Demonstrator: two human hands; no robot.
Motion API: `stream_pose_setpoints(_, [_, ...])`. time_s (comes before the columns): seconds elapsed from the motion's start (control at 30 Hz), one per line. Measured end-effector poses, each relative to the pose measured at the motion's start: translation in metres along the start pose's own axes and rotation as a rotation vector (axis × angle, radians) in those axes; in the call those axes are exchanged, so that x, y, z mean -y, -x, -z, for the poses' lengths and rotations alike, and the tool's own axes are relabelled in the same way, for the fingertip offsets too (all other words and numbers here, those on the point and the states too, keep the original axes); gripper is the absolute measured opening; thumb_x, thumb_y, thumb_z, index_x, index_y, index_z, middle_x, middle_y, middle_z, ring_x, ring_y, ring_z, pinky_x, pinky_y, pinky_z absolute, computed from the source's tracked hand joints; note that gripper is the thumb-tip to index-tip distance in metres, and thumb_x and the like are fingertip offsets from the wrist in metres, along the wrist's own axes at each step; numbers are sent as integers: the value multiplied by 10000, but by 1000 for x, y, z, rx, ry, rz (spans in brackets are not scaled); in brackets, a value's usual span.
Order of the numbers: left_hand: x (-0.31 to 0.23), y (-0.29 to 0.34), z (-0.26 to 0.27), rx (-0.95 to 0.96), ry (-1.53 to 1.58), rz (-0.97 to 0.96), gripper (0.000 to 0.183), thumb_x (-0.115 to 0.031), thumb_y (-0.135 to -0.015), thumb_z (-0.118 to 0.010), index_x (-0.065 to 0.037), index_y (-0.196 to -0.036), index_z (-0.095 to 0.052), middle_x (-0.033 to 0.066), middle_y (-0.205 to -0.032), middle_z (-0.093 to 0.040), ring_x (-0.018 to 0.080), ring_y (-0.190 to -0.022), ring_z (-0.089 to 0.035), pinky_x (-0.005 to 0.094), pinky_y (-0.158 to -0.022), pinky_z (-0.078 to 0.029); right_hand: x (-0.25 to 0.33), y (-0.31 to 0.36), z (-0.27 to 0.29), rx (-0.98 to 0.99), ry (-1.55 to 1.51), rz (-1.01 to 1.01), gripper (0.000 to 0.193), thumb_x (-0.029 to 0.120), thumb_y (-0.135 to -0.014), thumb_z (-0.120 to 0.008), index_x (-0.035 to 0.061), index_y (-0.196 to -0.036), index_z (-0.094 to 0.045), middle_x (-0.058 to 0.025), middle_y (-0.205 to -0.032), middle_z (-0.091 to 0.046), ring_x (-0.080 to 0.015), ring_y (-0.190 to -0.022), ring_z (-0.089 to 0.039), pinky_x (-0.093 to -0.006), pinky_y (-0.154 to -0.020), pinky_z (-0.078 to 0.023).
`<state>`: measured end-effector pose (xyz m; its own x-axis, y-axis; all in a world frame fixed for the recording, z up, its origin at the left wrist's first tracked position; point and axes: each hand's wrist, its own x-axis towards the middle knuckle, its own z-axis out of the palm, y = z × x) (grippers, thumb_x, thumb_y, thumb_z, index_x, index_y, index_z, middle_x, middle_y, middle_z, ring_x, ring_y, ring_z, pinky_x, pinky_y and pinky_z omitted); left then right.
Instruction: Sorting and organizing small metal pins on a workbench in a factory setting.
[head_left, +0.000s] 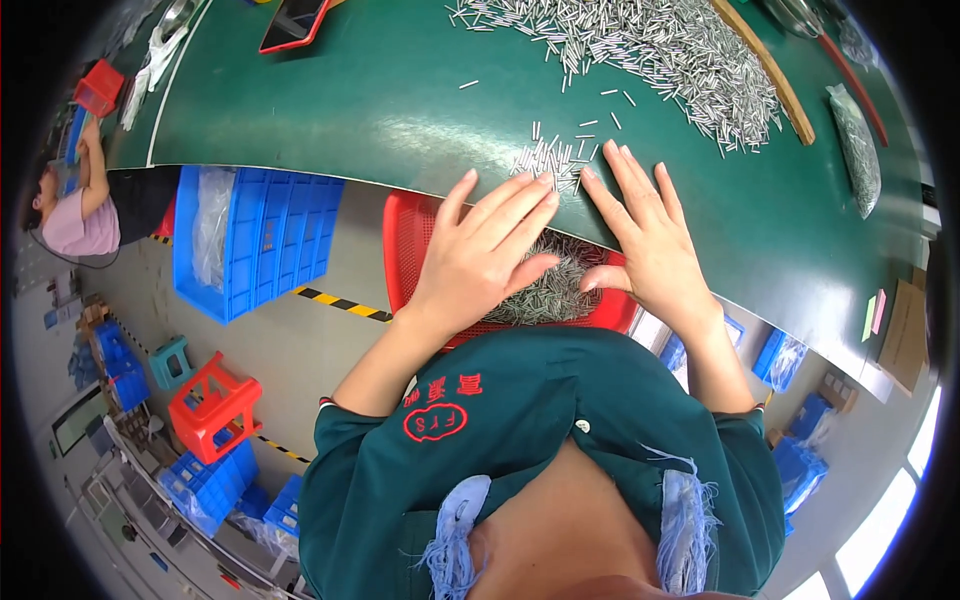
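A small cluster of short metal pins lies at the near edge of the green table. My left hand rests at the cluster's left side, its fingers stretched out and the fingertips by the pins. On the right side, my right hand has its fingers spread, index fingertip close to the same pins. Below the edge, between my hands, a red plastic basket holds a heap of similar pins. Whether any pin sits under my fingertips is hidden.
A big pile of pins spreads at the back right, against a wooden strip. A filled clear bag lies farther right. A red-edged phone is at the back left. Blue crates stand left; another person works beyond.
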<state>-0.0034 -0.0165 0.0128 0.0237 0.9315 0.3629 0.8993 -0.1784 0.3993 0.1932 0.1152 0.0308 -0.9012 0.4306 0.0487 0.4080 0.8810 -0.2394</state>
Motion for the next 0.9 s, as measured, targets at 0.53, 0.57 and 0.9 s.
stream_pose_setpoints(0.53, [9, -3, 2, 36, -14, -32, 608, -399, -819, -741, -57, -1308, -624, 64, -1361, -607, 207, -1315, -532, 522, -1121, -342, 0, -1, 7, 65, -119, 112, 1075, 680, -667, -627, 59, -1509, -379, -115, -1559, -390, -278, -1469, -331, -530, -1205, -215])
stream_pose_setpoints(0.57, [8, -1, 2, 52, 21, -49, 616, -404, -815, -742, -54, -1308, -624, 67, -1362, -606, 208, -1316, -530, 523, -1118, -347, 0, -1, 7, 67, -120, 112, 1075, 680, -667, -627, 59, -1509, -379, -115, -1559, -390, -278, -1469, -331, -530, -1205, -215])
stream_pose_setpoints(0.9, [21, -15, 5, 92, 13, -26, 753, -535, -808, -665, -67, -1389, -564, 87, -1442, -548, 253, -1357, -494, 529, -1152, -293, 0, -12, 6, 80, -161, 155, 1096, 671, -662, -637, 48, -1519, -356, -132, -1569, -371, -286, -1471, -326, -523, -1210, -209])
